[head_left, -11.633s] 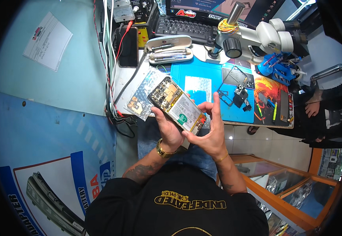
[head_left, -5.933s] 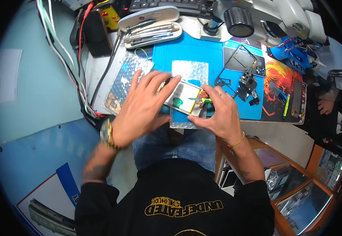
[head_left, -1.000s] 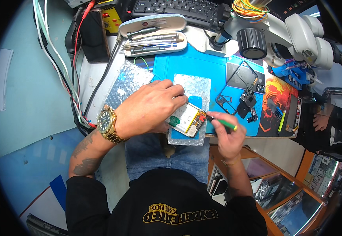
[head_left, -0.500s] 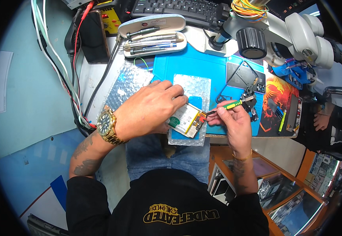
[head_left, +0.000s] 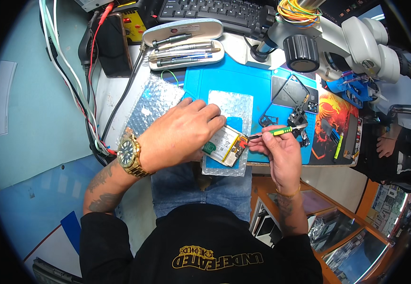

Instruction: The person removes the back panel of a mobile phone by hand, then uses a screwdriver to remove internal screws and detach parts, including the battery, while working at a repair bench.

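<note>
An opened phone [head_left: 226,143], its pale battery and small circuit board exposed, lies tilted over a bubble-wrap sheet [head_left: 231,99] at the mat's near edge. My left hand [head_left: 186,130] is closed around the phone's left side, its fingertips partly hidden. In my right hand [head_left: 279,146] is a slim green and yellow tool [head_left: 277,132], pinched between thumb and fingers. The dark tip of that tool reaches the board's right edge; what kind of tip it has is too small to tell.
Right of the hands lie a phone back cover [head_left: 286,89] and dark phone parts [head_left: 299,118] on the blue mat [head_left: 198,80]. A pen case [head_left: 215,53] stands at the back, near a microscope [head_left: 347,42]. Cables [head_left: 75,80] hang left; another person's hand [head_left: 385,146] shows far right.
The green and yellow tool has tilted, its rear end now swung slightly lower and further right. My right hand has shifted a little with it; my left hand stays nearly still on the phone.
</note>
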Motion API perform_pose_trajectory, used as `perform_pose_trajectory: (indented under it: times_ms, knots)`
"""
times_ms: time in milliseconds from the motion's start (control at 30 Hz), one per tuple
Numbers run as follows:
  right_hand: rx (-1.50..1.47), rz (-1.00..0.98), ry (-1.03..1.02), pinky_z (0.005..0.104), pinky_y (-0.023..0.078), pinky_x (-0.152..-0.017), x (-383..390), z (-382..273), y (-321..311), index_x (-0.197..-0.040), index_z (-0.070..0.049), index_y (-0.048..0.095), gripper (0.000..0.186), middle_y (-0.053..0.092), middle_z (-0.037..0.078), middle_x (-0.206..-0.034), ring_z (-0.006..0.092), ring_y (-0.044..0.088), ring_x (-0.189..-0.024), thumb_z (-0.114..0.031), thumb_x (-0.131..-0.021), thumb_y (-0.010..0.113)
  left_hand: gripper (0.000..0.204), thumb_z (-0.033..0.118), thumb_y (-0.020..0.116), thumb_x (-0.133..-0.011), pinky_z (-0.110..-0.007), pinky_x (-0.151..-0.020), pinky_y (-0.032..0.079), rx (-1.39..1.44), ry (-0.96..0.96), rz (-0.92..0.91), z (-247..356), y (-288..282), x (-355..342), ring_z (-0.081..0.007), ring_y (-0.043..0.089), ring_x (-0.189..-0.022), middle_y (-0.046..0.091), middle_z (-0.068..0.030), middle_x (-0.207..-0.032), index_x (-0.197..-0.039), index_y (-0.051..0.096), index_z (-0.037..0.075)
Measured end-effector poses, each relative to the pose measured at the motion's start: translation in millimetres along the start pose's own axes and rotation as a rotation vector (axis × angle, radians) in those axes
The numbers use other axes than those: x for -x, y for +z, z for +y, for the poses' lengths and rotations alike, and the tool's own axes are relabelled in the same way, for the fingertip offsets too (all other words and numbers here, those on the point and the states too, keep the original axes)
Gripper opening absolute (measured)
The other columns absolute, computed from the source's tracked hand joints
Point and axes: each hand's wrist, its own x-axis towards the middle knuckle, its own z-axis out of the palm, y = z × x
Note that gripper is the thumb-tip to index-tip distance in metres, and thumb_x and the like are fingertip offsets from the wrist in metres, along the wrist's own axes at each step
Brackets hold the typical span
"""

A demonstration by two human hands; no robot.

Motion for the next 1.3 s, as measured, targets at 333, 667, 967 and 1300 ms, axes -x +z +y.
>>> perform_pose_trajectory:
  times_ms: [333,667,967,1300]
  knots:
    - [0.042,0.005,-0.038,0.0271,0.055,-0.066,5,-2,3,-0.105,0.003,0.057,0.016,0.069,0.017,-0.092,0.0212,0.069,-0.082,-0.011,-0.098,0.058,0.069,0.009,0.084,-0.054,-0.037,-0.092,0.046,0.029,-0.001,0.000,4,-1,3,-0.0278,0.055,-0.104,0.057,-0.0079,-0.111,-0.117,0.056,0.005]
    - [-0.062,-0.038,0.092,0.0265,0.056,-0.063,0,-3,-4,-0.109,0.001,0.053,0.016,0.067,0.018,-0.093,0.0232,0.069,-0.082,-0.011,-0.099,0.054,0.069,0.007,0.083,-0.054,-0.037,-0.095,0.044,0.020,0.002,0.016,7,-2,3,-0.0271,0.054,-0.108,0.058,-0.0076,-0.112,-0.117,0.057,0.005]
    - [-0.118,-0.061,0.085,0.0309,0.057,-0.073,1,0,-4,-0.107,0.002,0.055,0.016,0.066,0.018,-0.094,0.0234,0.069,-0.084,-0.011,-0.099,0.055,0.069,0.007,0.083,-0.054,-0.037,-0.093,0.043,-0.074,0.013,0.087,6,5,5,-0.0260,0.054,-0.106,0.058,-0.0071,-0.111,-0.118,0.057,0.005]
    - [0.119,-0.030,-0.219,0.0310,0.058,-0.078,11,6,2,-0.109,0.004,0.057,0.015,0.067,0.016,-0.099,0.0218,0.069,-0.090,-0.004,-0.096,0.058,0.075,0.007,0.084,-0.052,-0.038,-0.095,0.043,0.040,0.002,0.049,5,-1,5,-0.0275,0.054,-0.108,0.058,-0.0083,-0.114,-0.121,0.057,0.004]
